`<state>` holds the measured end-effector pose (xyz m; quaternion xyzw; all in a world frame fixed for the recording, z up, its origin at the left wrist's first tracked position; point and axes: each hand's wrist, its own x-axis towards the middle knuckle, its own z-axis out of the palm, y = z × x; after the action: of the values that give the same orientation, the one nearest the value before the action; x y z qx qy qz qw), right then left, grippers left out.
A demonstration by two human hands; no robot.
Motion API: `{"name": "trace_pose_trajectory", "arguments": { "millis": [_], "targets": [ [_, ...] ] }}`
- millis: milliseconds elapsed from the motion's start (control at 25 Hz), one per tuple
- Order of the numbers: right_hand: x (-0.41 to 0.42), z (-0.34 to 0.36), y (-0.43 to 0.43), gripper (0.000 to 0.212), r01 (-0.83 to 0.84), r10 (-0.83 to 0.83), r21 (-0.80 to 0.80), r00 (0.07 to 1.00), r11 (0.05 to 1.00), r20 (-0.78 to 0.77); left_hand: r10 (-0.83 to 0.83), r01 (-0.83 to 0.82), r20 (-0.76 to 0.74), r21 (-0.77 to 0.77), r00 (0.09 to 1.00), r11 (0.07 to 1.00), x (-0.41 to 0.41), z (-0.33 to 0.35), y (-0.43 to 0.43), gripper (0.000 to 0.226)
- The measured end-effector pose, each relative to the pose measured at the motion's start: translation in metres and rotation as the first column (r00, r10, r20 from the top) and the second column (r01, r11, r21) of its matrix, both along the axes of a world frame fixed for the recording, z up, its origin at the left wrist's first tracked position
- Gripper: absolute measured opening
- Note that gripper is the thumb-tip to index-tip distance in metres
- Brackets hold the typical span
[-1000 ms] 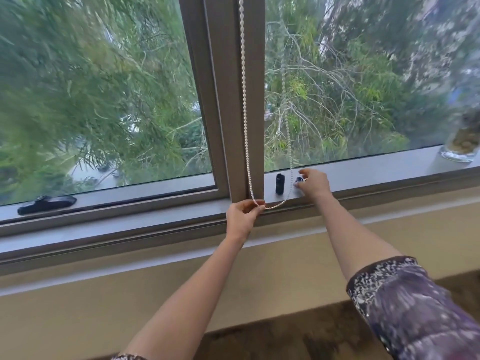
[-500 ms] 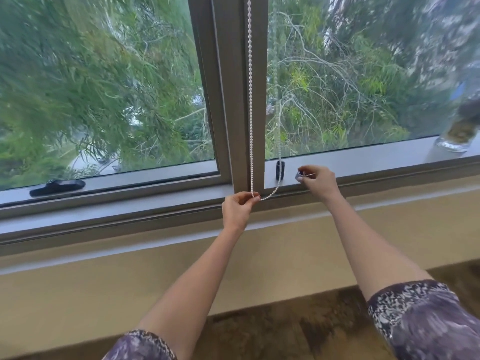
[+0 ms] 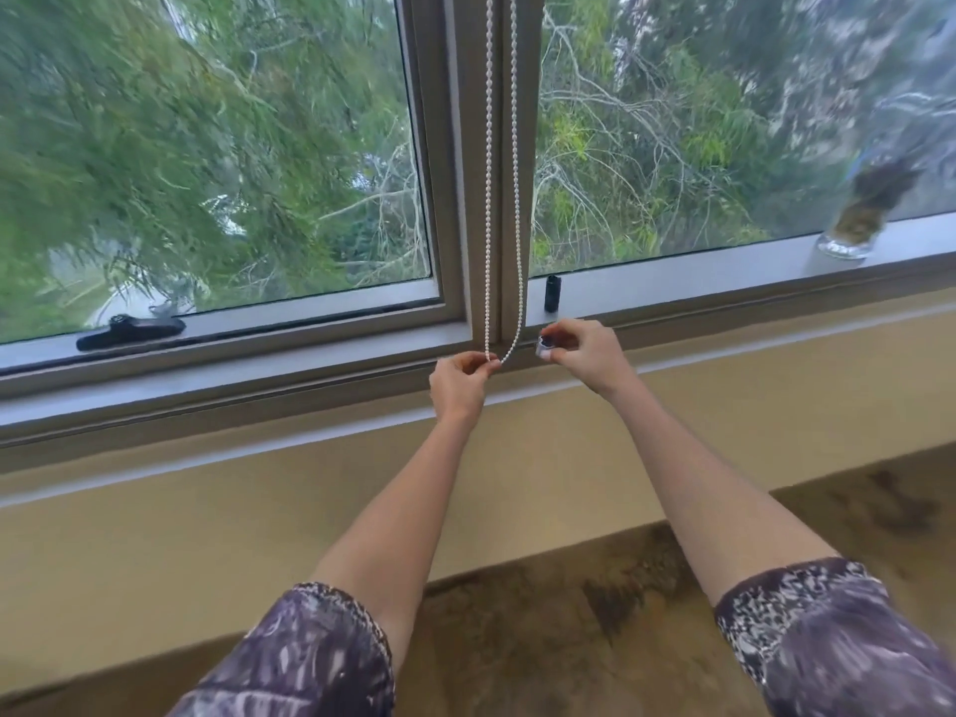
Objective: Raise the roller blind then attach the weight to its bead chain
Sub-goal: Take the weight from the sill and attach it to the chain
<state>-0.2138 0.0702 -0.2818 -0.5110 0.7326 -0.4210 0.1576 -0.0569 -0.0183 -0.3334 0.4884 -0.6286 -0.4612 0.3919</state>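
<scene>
White beads of the chain (image 3: 489, 199) loop down into the left hand (image 3: 458, 379), pinched at the bottom bend. The right hand (image 3: 582, 351) grips what seems the weight (image 3: 544, 346), just beside; keep the loop taut and bring it across.

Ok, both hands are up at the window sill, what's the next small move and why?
Probably bring the small dark weight, pinched in the right hand, leftward to the white bead chain's bottom loop, which the left hand holds; a small gap separates them.

Grey-framed window (image 3: 468, 199), green trees (image 3: 207, 147) outside, beige wall (image 3: 155, 535) below, mottled brown floor (image 3: 569, 639)
</scene>
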Motion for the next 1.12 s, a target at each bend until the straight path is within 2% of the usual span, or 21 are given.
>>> {"name": "trace_pose_trajectory", "arguments": {
  "millis": [120,280,520,800,960,1120],
  "targets": [
    [0.029,-0.002,0.006,0.027,-0.056,0.054,-0.034,0.997,0.998,-0.055,-0.017,0.017,0.003,-0.032,1.000,0.999,0.013,-0.003,0.010,0.014],
    [0.049,-0.008,0.008,0.024,-0.104,0.099,-0.022,0.979,0.994,-0.179,-0.033,0.036,-0.070,0.036,0.997,0.999,0.022,-0.006,0.021,0.014],
    [0.060,-0.020,0.006,0.021,-0.159,0.175,0.074,0.929,0.984,-0.326,-0.075,0.081,-0.114,0.050,0.991,0.995,0.035,-0.014,0.027,0.014],
    [0.062,-0.036,0.005,0.024,-0.131,0.151,0.080,0.928,0.988,-0.340,-0.094,0.100,-0.088,0.062,0.992,0.993,0.040,-0.015,0.032,0.022],
    [0.062,-0.046,0.001,0.033,-0.106,0.138,0.112,0.932,0.988,-0.336,-0.205,0.215,-0.146,0.060,0.968,0.975,0.045,-0.019,0.036,0.031],
    [0.064,-0.049,-0.001,0.043,-0.073,0.104,0.105,0.939,0.992,-0.326,-0.261,0.266,-0.127,0.024,0.957,0.964,0.043,-0.019,0.035,0.032]
  ]
}}
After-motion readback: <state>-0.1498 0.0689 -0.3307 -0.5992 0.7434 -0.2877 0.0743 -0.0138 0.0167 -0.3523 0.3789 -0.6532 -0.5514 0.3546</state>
